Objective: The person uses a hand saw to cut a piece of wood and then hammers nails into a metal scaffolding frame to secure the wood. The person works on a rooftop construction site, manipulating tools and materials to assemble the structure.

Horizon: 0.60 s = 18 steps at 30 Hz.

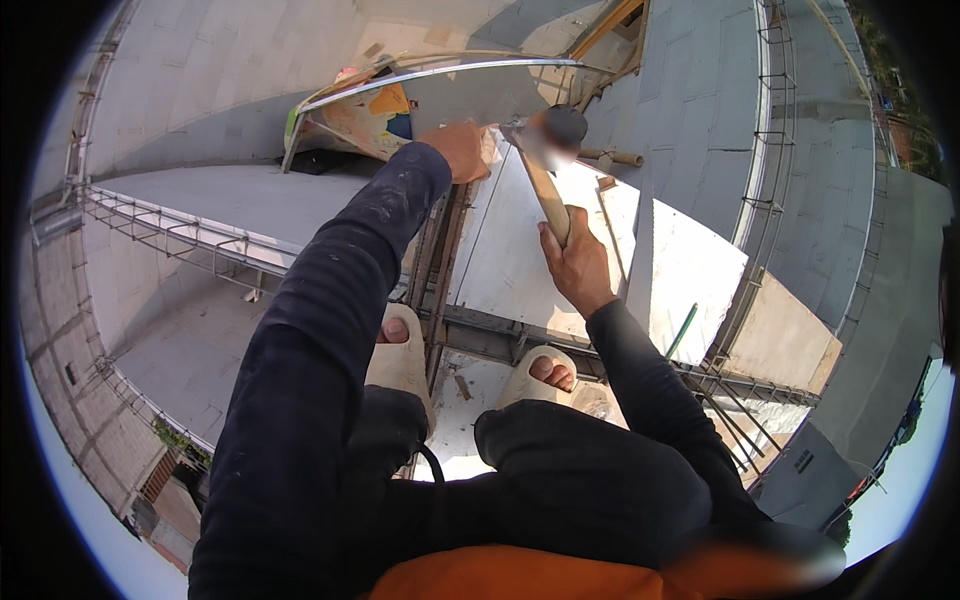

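Observation:
My right hand point(582, 268) is wrapped around the wooden handle of a hammer point(545, 195), which slants up and left from my fist. Its head, close to the far end of a white board point(530, 265), lies just right of my left hand point(460, 150). That hand is closed at the board's far left corner. What its fingers hold there, if anything, is hidden. Beneath the board's near edge runs a dark metal beam point(490, 328). My feet, in pale slides point(535, 375), are on either side of a narrow upright beam line.
Another person with a dark cap point(567, 122) is just beyond the hammer head. Steel rebar cages point(190, 235) edge the grey panels left and right. A green rod point(682, 332) stands right of my forearm. A colourful sack point(375, 115) lies at the far left.

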Motion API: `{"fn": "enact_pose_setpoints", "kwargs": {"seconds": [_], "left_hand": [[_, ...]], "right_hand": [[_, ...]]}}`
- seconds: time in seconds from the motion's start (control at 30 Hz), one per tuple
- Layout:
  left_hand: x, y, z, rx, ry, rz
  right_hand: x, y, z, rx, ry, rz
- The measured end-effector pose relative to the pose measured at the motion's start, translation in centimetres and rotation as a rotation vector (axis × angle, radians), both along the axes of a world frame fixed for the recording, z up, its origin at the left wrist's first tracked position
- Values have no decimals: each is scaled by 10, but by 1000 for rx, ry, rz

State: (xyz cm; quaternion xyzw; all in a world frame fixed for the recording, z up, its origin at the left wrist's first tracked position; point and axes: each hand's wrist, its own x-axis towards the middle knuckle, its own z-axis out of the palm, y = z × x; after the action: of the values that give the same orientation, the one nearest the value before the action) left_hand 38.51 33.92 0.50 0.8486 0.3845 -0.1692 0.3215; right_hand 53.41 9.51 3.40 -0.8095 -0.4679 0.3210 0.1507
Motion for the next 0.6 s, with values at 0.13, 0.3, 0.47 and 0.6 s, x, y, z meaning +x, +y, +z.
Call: {"fn": "enact_pose_setpoints", "kwargs": {"seconds": [0.13, 0.3, 0.47, 0.6], "left_hand": [[-11, 6, -5, 68, 25, 23], [-5, 3, -10, -33, 42, -9], [-12, 4, -6, -9, 91, 13], [-4, 3, 16, -35, 43, -28]], "right_hand": [[-4, 22, 19, -11, 69, -24], [-10, 8, 19, 178, 124, -81], [-1, 20, 18, -119, 68, 25], [-4, 3, 35, 65, 69, -113]]}}
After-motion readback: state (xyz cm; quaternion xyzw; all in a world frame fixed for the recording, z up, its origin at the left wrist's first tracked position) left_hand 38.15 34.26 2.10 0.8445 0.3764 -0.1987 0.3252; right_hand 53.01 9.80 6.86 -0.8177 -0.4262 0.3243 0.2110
